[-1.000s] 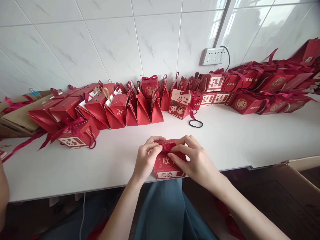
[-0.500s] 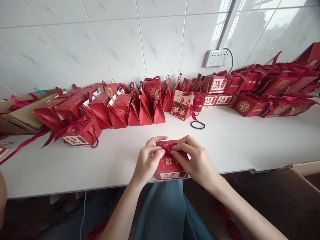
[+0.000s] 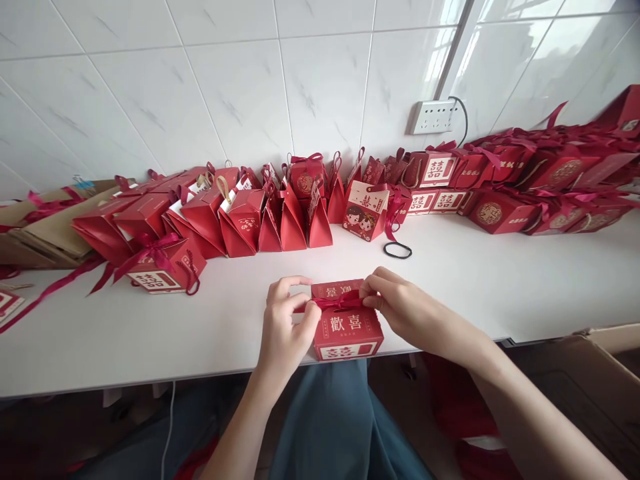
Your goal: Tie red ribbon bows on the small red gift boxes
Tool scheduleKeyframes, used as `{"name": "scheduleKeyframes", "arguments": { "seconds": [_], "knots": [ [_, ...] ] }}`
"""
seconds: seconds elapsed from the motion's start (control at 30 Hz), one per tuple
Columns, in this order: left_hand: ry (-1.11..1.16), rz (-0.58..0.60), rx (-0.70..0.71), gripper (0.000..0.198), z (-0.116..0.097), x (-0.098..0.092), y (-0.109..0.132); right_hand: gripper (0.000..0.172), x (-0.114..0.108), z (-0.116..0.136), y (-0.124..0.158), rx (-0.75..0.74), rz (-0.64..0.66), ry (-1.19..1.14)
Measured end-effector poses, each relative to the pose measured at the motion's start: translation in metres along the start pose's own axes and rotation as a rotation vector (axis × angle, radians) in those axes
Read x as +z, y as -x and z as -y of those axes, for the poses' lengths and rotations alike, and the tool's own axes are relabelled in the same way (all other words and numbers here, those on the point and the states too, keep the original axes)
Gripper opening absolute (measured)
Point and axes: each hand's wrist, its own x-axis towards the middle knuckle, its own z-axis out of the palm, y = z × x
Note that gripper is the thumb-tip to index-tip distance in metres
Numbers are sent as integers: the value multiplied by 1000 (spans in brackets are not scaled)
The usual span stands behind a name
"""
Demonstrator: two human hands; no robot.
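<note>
A red gift box (image 3: pixel 346 337) with white Chinese characters sits at the table's front edge before me. Across its top runs a dark red ribbon (image 3: pixel 341 301), gathered in a knot at the middle. My left hand (image 3: pixel 287 320) pinches the ribbon between thumb and forefinger at the box's left side. On the right, my right hand (image 3: pixel 395 300) pinches the other side of the ribbon with its fingertips. The ribbon is stretched between both hands. The parts inside my fingers are hidden.
Several red boxes (image 3: pixel 245 220) line the wall behind, with more ribboned boxes (image 3: pixel 505 210) at right. A bow-tied box (image 3: pixel 167 263) stands at left on the white table (image 3: pixel 240 327). A black elastic band (image 3: pixel 398 250) lies beyond my right hand. A cardboard carton (image 3: pixel 590 353) is at lower right.
My hands have moved apart from the middle of the box, left and right, drawing the ribbon out sideways. More of the box top shows now.
</note>
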Motion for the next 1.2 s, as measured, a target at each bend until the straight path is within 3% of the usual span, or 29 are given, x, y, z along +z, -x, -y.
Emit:
{"name": "scheduleKeyframes", "arguments": {
  "seconds": [0.1,0.2,0.37,0.47,0.77,0.93,1.2],
  "knots": [
    [18,40,-46,29,6,-2,4,22,-10,-3,4,-7,80,52],
    [-26,59,-21,26,6,-3,7,13,-15,2,8,31,63,-7],
    [-375,-110,48,18,-9,1,15,41,-9,17,14,234,30,-25],
    [-492,-166,82,13,-15,3,21,47,-1,20,17,292,38,-46],
    [-121,-78,-40,27,-17,11,32,39,12,22,17,370,-77,-161],
    [130,-27,-182,34,-15,15,34,38,15,25,17,406,-40,-237],
    [362,-16,-300,34,-4,18,34,44,20,6,14,393,49,-776]
  ]
}}
